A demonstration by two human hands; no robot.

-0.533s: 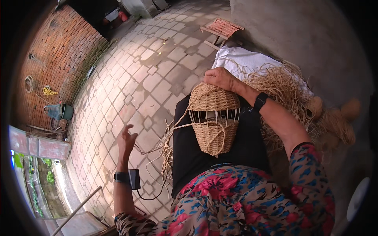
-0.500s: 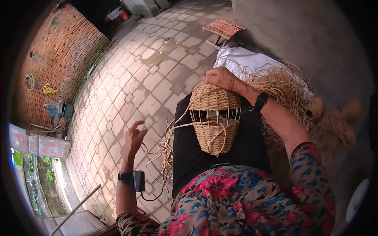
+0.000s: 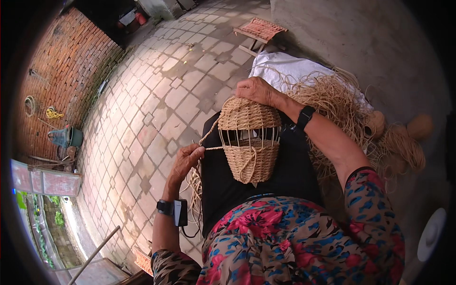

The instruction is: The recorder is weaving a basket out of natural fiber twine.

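Observation:
A tan woven basket (image 3: 251, 159) lies on the dark cloth (image 3: 294, 190) over my lap. Its two woven parts are joined by bare upright stakes with gaps between them, and a loop of cord hangs over the nearer part. At the far end, my right hand (image 3: 256, 90) is closed over the rim, fingers curled. To the left of the basket, my left hand (image 3: 187, 159) pinches a strand of cord (image 3: 213, 148) that runs to the basket's side. A thicker twisted cord (image 3: 209, 135) slants from the far part down toward that hand.
A heap of loose cord (image 3: 327, 109) lies on a white sheet (image 3: 285, 64) at the right, with round brown bundles (image 3: 420, 127) beside it. A low woven stool (image 3: 261, 31) stands farther off. More strands (image 3: 194, 183) hang left of my lap. A brick wall (image 3: 71, 61) rises at far left.
My left hand has come in from the left and closed on the cord, drawing it out beside the basket. The right hand stays on the basket's far end. The whole view has shifted slightly.

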